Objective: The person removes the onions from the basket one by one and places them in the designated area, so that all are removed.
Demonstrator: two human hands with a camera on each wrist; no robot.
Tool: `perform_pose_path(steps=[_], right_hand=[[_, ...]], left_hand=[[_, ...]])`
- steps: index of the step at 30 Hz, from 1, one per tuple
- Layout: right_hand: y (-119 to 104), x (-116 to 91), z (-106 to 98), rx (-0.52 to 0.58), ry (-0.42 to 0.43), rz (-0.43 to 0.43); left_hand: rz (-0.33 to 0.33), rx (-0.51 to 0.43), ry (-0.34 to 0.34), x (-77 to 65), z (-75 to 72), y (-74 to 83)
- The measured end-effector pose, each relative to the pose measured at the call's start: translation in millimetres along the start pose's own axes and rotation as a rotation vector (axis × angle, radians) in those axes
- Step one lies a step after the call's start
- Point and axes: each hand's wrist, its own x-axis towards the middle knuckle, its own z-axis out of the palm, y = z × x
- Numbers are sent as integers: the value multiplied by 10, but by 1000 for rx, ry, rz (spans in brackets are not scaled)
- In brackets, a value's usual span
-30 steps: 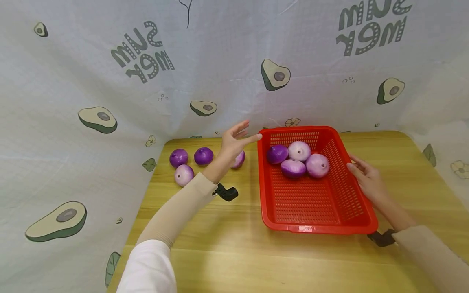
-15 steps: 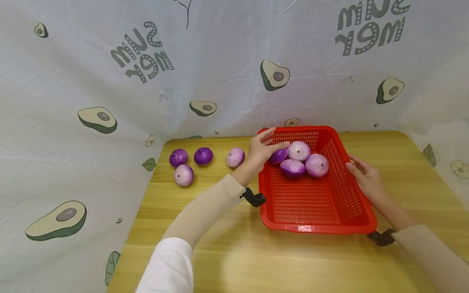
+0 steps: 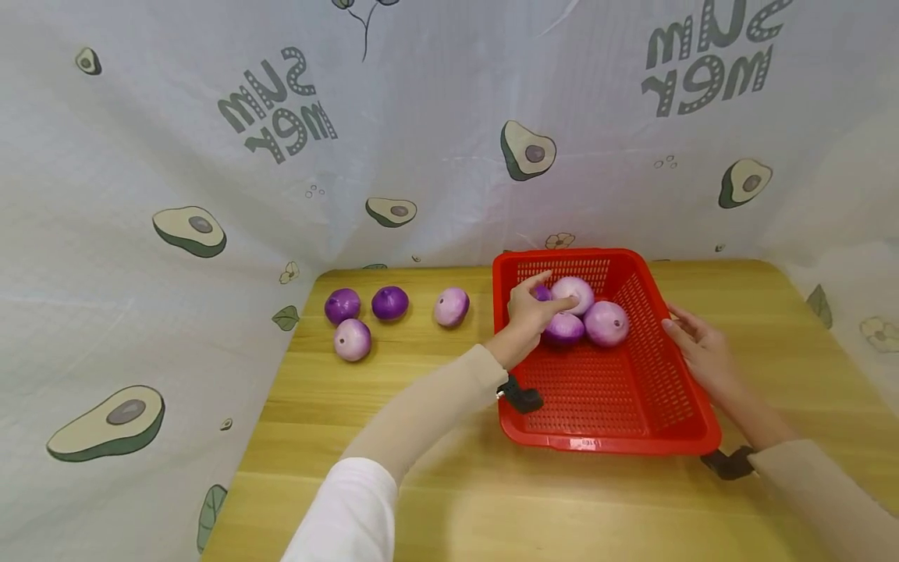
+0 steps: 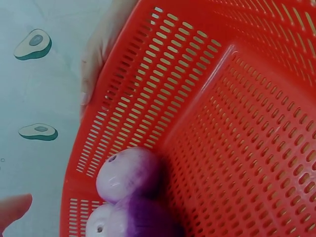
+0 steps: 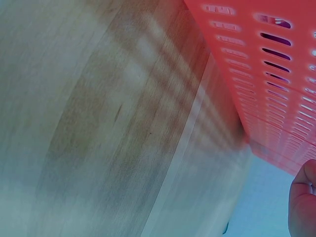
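A red plastic basket [image 3: 583,445] stands on the table, with several purple-and-white onions grouped toward its far left. Over that group is my left hand [image 3: 530,312], its thumb stretched across a pale onion [image 3: 574,290] and its fingers by a dark purple onion [image 3: 541,293] that it partly covers. In the left wrist view the thumb [image 4: 14,210] appears apart from the onions. An onion [image 3: 606,325] lies to the right of the group, another [image 3: 564,329] in front. My right hand [image 3: 705,351] holds the basket's right rim, thumb on top and fingers outside.
Left of the basket, several more onions lie on the wooden table [image 3: 393,398]: a single pale one [image 3: 452,307] nearest, and a cluster [image 3: 342,306] farther left. A printed avocado cloth [image 3: 449,156] hangs behind the table.
My left hand has moved right, from beside the basket's left rim to over the onions inside. My right hand stays on the right rim, and the basket has not visibly shifted.
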Motion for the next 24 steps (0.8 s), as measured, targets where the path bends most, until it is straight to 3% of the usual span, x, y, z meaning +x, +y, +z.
perform_pose_path(steps=[7,14,20,24], right_hand=[[42,5,-10,55,4,-19],[51,17,-12,32,13,-14],[29,6,-6,47,7,-8],[31,9,-3,60,2,-2]], left_hand=[[-7,86,39,-16,102,-93],[-11,130,51,-24,148,-172],[-40,153,24,-56,158,-224],[-39,228,0,-80,156,-249]])
